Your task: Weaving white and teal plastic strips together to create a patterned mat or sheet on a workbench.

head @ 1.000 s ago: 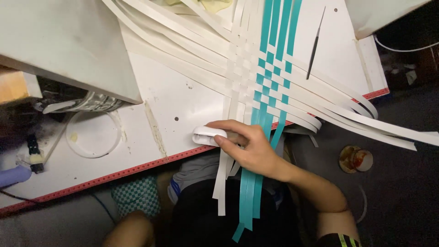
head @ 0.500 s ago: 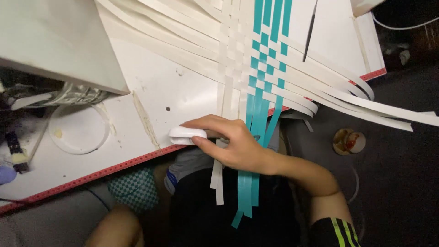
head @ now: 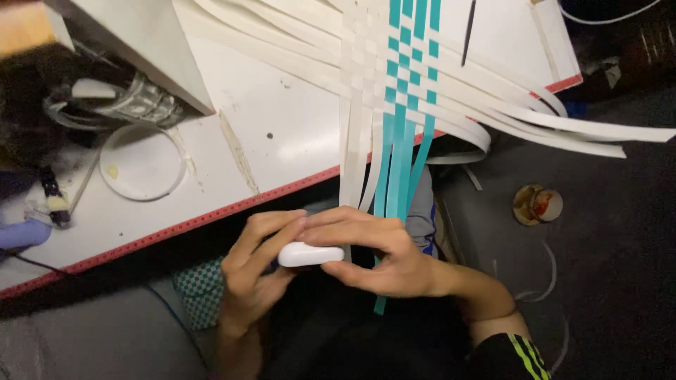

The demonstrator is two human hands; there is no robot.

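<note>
White case (head: 310, 254) lies horiz btw left hand (head: 255, 271), right hand (head: 380, 253).

White table (head: 296, 119) with red edge strip above the hands; dark floor (head: 620, 232) to their right, grey surface (head: 84, 338) lower left. Dim light.

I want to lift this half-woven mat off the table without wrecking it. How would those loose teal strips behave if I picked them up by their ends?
The teal strips look thin and flat, so probably light and floppy: past the table edge they already hang down. Only their upper part is interlaced with the white strips, so pulling the ends might slide them out of the weave.
</note>
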